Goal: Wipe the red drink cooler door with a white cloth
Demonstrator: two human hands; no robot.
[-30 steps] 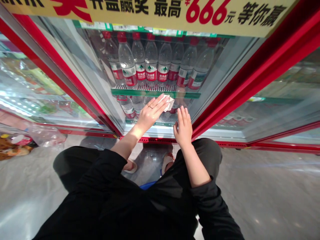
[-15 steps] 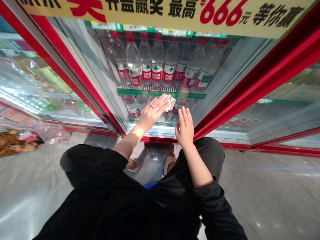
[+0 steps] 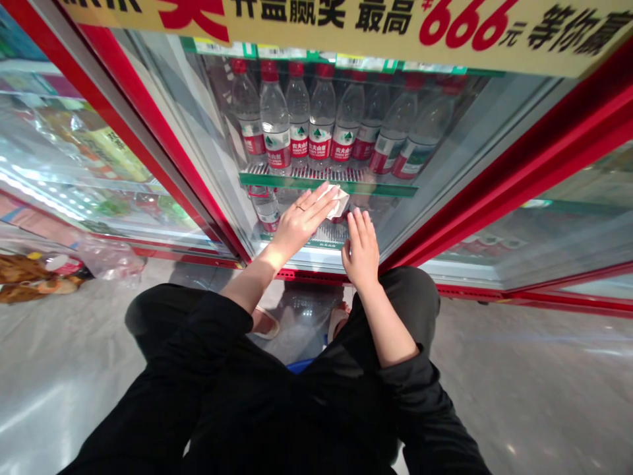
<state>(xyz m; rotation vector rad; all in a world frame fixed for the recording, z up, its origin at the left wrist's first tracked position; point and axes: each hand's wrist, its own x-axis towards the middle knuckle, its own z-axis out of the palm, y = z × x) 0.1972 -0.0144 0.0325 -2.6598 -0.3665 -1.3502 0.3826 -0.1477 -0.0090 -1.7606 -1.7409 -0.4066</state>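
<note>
My left hand (image 3: 302,221) lies with its fingers stretched over a folded white tissue (image 3: 340,200), pressing it to the glass door (image 3: 415,158) of a drinks fridge. Part of the tissue is hidden under the fingers. To the right and slightly lower, my right hand (image 3: 362,251) is open and holds nothing, its fingers straight and close together. Its fingertips are at the glass; whether they touch it I cannot tell. Behind the glass, water bottles (image 3: 320,122) with red caps stand in a row on a shelf (image 3: 281,181), and more are partly hidden on the level below.
Red door frames (image 3: 475,178) rise on both sides, and a yellow banner (image 3: 326,33) crosses the top. At the left, a clear plastic bag (image 3: 111,257) and a brown item (image 3: 20,274) lie on the grey floor (image 3: 524,382). Something blue (image 3: 299,365) shows between my legs.
The fridge has shifted a little to the right in view. My left hand and the tissue stay almost in place; my right hand has moved slightly left, closer to the tissue.
</note>
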